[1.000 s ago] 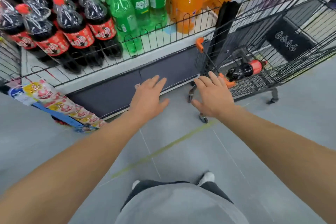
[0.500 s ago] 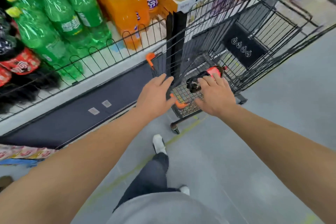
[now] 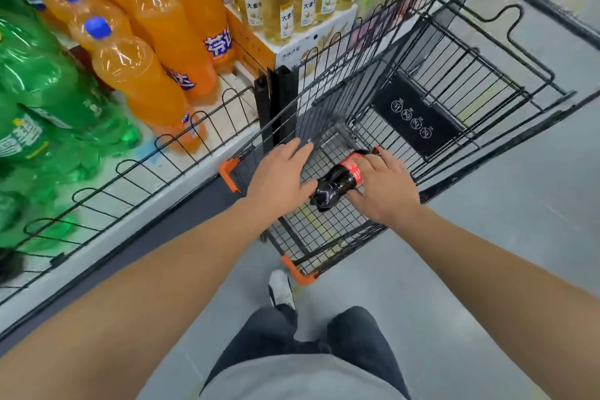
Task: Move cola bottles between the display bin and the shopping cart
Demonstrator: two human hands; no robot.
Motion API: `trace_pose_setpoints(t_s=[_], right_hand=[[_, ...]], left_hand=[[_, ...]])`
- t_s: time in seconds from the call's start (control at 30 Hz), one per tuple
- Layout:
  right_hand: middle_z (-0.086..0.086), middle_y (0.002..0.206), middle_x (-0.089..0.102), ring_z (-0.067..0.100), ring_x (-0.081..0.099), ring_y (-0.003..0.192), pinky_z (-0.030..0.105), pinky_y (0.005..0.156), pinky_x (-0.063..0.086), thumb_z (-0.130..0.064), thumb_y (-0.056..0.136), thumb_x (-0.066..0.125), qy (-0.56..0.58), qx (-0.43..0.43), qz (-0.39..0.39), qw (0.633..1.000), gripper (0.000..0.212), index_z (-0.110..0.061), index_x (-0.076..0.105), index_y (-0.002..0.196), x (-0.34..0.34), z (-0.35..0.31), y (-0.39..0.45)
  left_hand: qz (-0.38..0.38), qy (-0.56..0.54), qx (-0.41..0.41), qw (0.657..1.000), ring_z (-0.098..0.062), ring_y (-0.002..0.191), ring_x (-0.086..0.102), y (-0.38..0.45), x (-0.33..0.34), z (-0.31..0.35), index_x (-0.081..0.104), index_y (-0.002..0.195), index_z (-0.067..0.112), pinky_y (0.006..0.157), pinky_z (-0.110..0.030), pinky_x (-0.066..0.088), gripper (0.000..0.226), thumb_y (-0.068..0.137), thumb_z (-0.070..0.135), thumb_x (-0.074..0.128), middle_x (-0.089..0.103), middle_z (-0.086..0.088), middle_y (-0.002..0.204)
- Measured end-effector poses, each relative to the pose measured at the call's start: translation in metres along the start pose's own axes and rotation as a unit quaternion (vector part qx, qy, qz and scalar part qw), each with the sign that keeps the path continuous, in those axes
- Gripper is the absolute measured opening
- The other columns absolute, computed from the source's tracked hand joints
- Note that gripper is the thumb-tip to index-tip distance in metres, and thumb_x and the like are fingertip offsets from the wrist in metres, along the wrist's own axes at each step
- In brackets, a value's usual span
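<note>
- One cola bottle (image 3: 337,180) lies on its side on the wire floor of the shopping cart (image 3: 324,237), its base toward the person and its neck pointing away, under the fingers.
- Right hand (image 3: 384,190) lies over the labelled upper part of the bottle; the fingers spread across it, and whether they have closed round it cannot be told, so its grip looks wide and flat, not clamped.
- Left hand (image 3: 281,177) reaches in beside the bottle's base, fingers straight and loosely together, its thumb just beside the dark base; it holds nothing, and its grip is wide.
- Display bin (image 3: 181,153), the wire-fronted shelf to the left of the cart, holds green bottles (image 3: 39,81) and orange bottles (image 3: 146,52) in this view; no cola is seen there now.
- Step in hand, as I judge it: taking hold of the cola bottle in the cart, at the start of a transfer back toward the bin.
- Next move likely calls for both hands to close round the bottle, one near the neck and one at the base, then lift it clear of the cart's wire side and carry it left over the bin's low rail.
- Worth watching: the bottle is round and could roll on the mesh before it is gripped, and the cart stands close against the bin post (image 3: 276,104).
</note>
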State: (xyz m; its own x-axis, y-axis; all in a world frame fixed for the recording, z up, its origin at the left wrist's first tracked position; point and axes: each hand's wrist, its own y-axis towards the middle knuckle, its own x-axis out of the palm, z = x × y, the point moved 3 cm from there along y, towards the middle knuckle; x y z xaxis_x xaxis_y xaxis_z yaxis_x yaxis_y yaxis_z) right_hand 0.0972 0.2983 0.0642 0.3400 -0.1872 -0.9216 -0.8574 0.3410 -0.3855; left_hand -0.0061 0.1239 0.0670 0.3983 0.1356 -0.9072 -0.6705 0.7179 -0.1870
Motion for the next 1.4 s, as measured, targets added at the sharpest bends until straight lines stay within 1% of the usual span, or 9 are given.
trace_pose_setpoints(t_s=[0.3, 0.67, 0.83, 0.97, 1.07, 1.17, 1.27, 1.33, 1.4], right_hand=[[0.008, 0.169, 0.025, 0.033, 0.011, 0.159, 0.049, 0.13, 0.011, -0.054, 0.102, 0.047, 0.003, 0.033, -0.078, 0.996, 0.077, -0.016, 0.02, 0.163, 0.03, 0.068, 0.095], [0.021, 0.162, 0.035, 0.037, 0.033, 0.15, 0.05, 0.123, 0.032, -0.061, 0.101, 0.045, 0.047, 0.085, -0.226, 0.969, 0.082, -0.004, 0.028, 0.158, 0.127, 0.155, 0.238], [0.022, 0.164, 0.029, 0.036, 0.031, 0.151, 0.043, 0.12, 0.031, -0.062, 0.099, 0.05, 0.195, 0.212, -0.257, 0.922, 0.092, -0.001, 0.018, 0.16, 0.19, 0.182, 0.276], [0.016, 0.141, 0.052, 0.031, 0.051, 0.13, 0.033, 0.094, 0.037, -0.049, 0.094, 0.065, 0.335, 0.329, -0.213, 0.857, 0.077, -0.003, 0.035, 0.148, 0.22, 0.195, 0.296], [0.009, 0.129, 0.059, 0.024, 0.055, 0.113, 0.025, 0.09, 0.037, -0.047, 0.09, 0.071, 0.411, 0.373, -0.181, 0.812, 0.077, -0.003, 0.039, 0.144, 0.235, 0.192, 0.305], [0.011, 0.129, 0.064, 0.027, 0.062, 0.117, 0.036, 0.105, 0.048, -0.068, 0.06, 0.076, 0.461, 0.408, -0.141, 0.775, 0.11, -0.003, 0.043, 0.143, 0.241, 0.189, 0.315], [0.009, 0.126, 0.066, 0.028, 0.066, 0.113, 0.046, 0.103, 0.053, -0.079, 0.032, 0.071, 0.47, 0.424, -0.15, 0.759, 0.135, -0.006, 0.043, 0.143, 0.257, 0.194, 0.323], [0.007, 0.115, 0.071, 0.027, 0.072, 0.101, 0.048, 0.092, 0.06, -0.075, 0.022, 0.078, 0.477, 0.431, -0.144, 0.752, 0.134, -0.009, 0.049, 0.135, 0.271, 0.2, 0.325], [0.006, 0.103, 0.075, 0.025, 0.076, 0.087, 0.049, 0.078, 0.064, -0.064, 0.023, 0.086, 0.518, 0.428, -0.125, 0.73, 0.122, -0.013, 0.055, 0.129, 0.283, 0.207, 0.322]], left_hand=[[-0.065, -0.029, -0.031, 0.997, -0.029, 0.149, 0.025, 0.089, 0.066, -0.008, 0.025, 0.158, 0.017, 0.122, -0.042, 0.026, 0.074, 0.097, 0.043, 0.058, 0.025, -0.012, 0.164], [-0.188, -0.073, -0.186, 0.962, -0.031, 0.148, 0.029, 0.173, 0.21, -0.011, 0.019, 0.159, 0.018, 0.118, -0.046, 0.033, 0.082, 0.095, 0.049, 0.059, 0.023, -0.008, 0.165], [-0.222, -0.075, -0.235, 0.943, -0.036, 0.138, 0.042, 0.201, 0.268, -0.025, 0.029, 0.155, 0.018, 0.108, -0.051, 0.044, 0.085, 0.087, 0.056, 0.065, 0.036, -0.01, 0.158], [-0.216, -0.094, -0.242, 0.941, -0.035, 0.113, 0.06, 0.214, 0.303, -0.03, 0.039, 0.146, 0.026, 0.089, -0.051, 0.054, 0.078, 0.08, 0.05, 0.072, 0.061, -0.009, 0.127], [-0.185, -0.077, -0.246, 0.949, -0.039, 0.117, 0.053, 0.21, 0.313, -0.025, 0.04, 0.149, 0.026, 0.095, -0.051, 0.05, 0.084, 0.077, 0.049, 0.078, 0.056, -0.011, 0.132], [-0.154, -0.069, -0.236, 0.957, -0.04, 0.121, 0.045, 0.199, 0.321, -0.013, 0.04, 0.148, 0.026, 0.102, -0.056, 0.043, 0.089, 0.072, 0.049, 0.081, 0.05, -0.012, 0.132], [-0.116, -0.117, -0.221, 0.961, -0.037, 0.116, 0.044, 0.188, 0.33, -0.011, 0.044, 0.141, 0.028, 0.099, -0.057, 0.044, 0.088, 0.065, 0.054, 0.081, 0.047, -0.009, 0.121], [-0.147, -0.187, -0.267, 0.934, -0.03, 0.122, 0.042, 0.186, 0.332, -0.02, 0.045, 0.143, 0.03, 0.107, -0.048, 0.041, 0.094, 0.062, 0.057, 0.084, 0.044, -0.007, 0.128], [-0.22, -0.283, -0.339, 0.87, -0.021, 0.129, 0.043, 0.183, 0.338, -0.029, 0.034, 0.152, 0.028, 0.105, -0.027, 0.037, 0.113, 0.057, 0.051, 0.091, 0.042, -0.003, 0.142]])
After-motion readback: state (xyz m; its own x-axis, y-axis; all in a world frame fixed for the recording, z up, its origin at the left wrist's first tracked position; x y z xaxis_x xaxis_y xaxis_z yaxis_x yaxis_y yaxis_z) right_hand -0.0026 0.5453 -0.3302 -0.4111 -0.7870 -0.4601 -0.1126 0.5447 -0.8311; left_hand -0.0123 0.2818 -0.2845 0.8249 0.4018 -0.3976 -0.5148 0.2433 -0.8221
